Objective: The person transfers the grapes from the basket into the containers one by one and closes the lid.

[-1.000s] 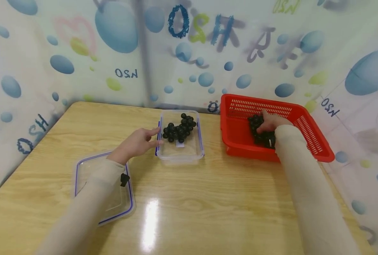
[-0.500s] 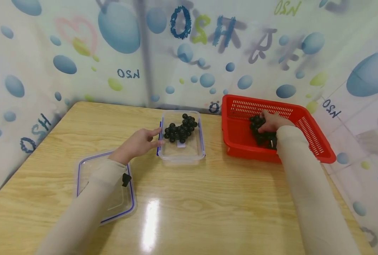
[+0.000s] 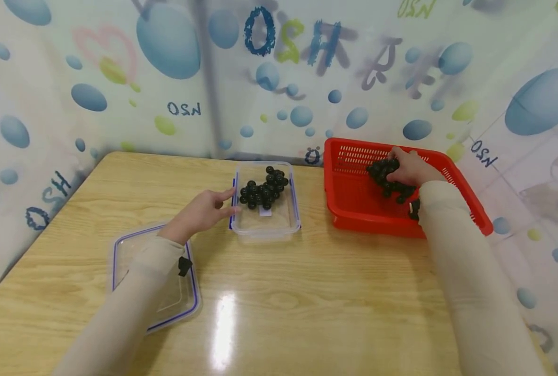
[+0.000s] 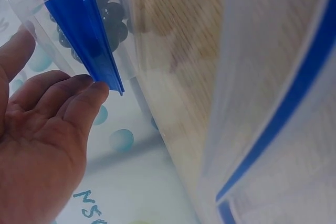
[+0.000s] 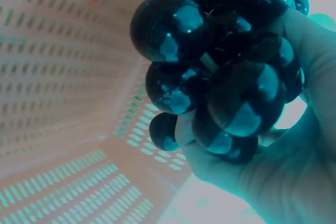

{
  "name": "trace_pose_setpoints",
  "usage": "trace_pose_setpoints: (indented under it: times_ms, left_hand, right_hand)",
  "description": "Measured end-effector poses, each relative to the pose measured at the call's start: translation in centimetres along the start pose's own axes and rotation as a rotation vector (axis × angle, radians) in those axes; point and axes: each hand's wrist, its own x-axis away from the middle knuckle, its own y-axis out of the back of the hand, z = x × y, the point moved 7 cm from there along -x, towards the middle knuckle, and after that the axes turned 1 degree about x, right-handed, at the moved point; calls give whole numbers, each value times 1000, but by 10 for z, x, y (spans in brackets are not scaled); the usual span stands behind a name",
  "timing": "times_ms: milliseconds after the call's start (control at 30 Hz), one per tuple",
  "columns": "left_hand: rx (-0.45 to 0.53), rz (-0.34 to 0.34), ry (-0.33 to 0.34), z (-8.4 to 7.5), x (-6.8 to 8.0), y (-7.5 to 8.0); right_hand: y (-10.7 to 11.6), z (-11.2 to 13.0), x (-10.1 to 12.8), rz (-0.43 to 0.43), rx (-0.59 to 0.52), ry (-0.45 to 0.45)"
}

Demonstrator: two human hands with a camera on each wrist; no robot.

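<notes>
Fingers [image 5: 210,167] of the right hand [image 3: 414,167]: clamped on one bunch of dark grapes [image 5: 244,98], glossy, a bit of pale stem showing in my right wrist view. Location: within the rim of one red basket [image 3: 370,223], slotted walls, at the table's far right; whether the bunch touches the basket floor I cannot tell.

Fingers of the left hand [image 3: 201,209]: spread apart from the thumb, tips at the left side of one clear container [image 3: 281,222], by its blue latch [image 4: 86,40].

Inside that container, I list a second bunch [image 3: 262,194], dark, with a small pale label [image 3: 265,212] beside it.

Also: one clear lid [image 3: 174,296], blue-edged, flat on the wooden table [image 3: 316,303], partly under the left sleeve [image 3: 133,292]. Behind: a spotted, lettered backdrop [image 3: 166,146].
</notes>
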Motion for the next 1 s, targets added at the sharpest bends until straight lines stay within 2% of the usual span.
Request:
trace_pose_setpoints:
  times_ms: [233, 500, 667, 833, 1000]
  left_hand:
    - [-2, 5, -5, -1, 0, 0]
    - [1, 6, 7, -2, 0, 0]
    - [6, 7, 21, 0, 0, 0]
    - [2, 3, 10, 0, 0, 0]
    - [11, -2, -8, 1, 0, 0]
  right_hand:
    - [24, 24, 13, -109, -14, 100]
    - [37, 79, 34, -188, -32, 239]
    - [32, 119, 48, -217, -71, 335]
    - [22, 156, 56, -200, -105, 419]
    - [5, 185, 57, -182, -93, 510]
